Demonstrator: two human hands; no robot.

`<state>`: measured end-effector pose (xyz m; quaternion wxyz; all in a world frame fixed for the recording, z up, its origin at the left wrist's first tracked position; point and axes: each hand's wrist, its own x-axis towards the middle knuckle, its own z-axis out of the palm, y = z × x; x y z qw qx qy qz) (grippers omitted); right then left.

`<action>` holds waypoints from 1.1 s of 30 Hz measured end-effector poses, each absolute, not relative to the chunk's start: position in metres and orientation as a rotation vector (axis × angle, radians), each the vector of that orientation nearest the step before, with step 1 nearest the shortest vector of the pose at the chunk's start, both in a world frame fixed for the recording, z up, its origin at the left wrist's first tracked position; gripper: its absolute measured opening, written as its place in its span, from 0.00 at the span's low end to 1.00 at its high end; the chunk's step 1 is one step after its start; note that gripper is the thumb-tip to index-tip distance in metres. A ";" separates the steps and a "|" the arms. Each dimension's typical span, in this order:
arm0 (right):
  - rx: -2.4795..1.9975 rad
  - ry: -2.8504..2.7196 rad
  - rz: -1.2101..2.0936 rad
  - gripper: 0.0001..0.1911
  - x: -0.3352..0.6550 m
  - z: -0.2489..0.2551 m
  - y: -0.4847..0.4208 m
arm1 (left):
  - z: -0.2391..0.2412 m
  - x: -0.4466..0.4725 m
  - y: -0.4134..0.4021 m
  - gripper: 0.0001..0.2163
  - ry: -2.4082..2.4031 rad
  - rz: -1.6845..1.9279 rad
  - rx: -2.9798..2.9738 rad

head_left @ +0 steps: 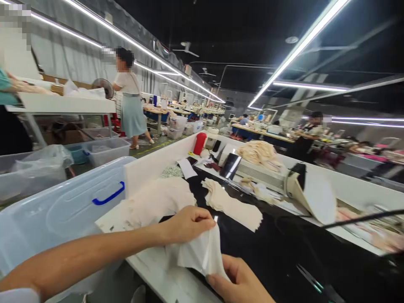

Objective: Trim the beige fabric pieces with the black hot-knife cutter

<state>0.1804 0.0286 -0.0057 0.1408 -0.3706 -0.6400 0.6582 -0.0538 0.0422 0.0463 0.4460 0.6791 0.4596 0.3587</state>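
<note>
Between my two hands a white piece of fabric (202,250) is stretched above the front edge of the table. My left hand (189,225) pinches its upper corner, fingers closed. Lower down, my right hand (238,280) grips the other end between thumb and fingers. Just behind my left hand lies a heap of cream fabric pieces (160,198). To its right, a neat stack of cream cut pieces (233,204) rests on the black tabletop (271,248).
Thread snips (309,277) lie at the lower right. Along the back are a red thread cone (199,144), a fabric pile (259,152) and a white curved sheet (315,195). A plastic bin (78,210) with a blue handle stands left. People work farther off.
</note>
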 end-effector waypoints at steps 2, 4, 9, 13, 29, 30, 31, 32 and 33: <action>-1.083 -1.833 1.930 0.32 0.177 0.002 0.027 | 0.045 -0.054 0.043 0.14 1.125 0.873 1.712; -1.098 -1.829 1.939 0.28 0.176 0.009 0.025 | 0.045 -0.053 0.044 0.16 1.150 0.845 1.735; -1.098 -1.802 1.887 0.23 0.177 0.010 0.019 | 0.048 -0.052 0.047 0.18 1.177 0.780 1.789; -1.134 -1.796 1.837 0.20 0.177 0.005 0.019 | 0.046 -0.048 0.052 0.19 1.173 0.755 1.834; -1.283 -1.970 0.918 0.18 0.218 -0.013 0.072 | 0.051 -0.031 0.062 0.13 0.707 1.169 3.376; -1.282 -1.997 0.837 0.17 0.222 -0.014 0.074 | 0.041 -0.027 0.058 0.12 0.670 1.137 3.390; -1.280 -2.027 0.759 0.17 0.225 -0.017 0.075 | 0.029 -0.023 0.053 0.12 0.678 1.067 3.387; -1.277 -2.061 0.684 0.18 0.228 -0.020 0.076 | 0.016 -0.019 0.048 0.14 0.673 1.006 3.367; -1.275 -2.096 0.606 0.20 0.231 -0.024 0.076 | 0.005 -0.016 0.045 0.17 0.662 0.950 3.337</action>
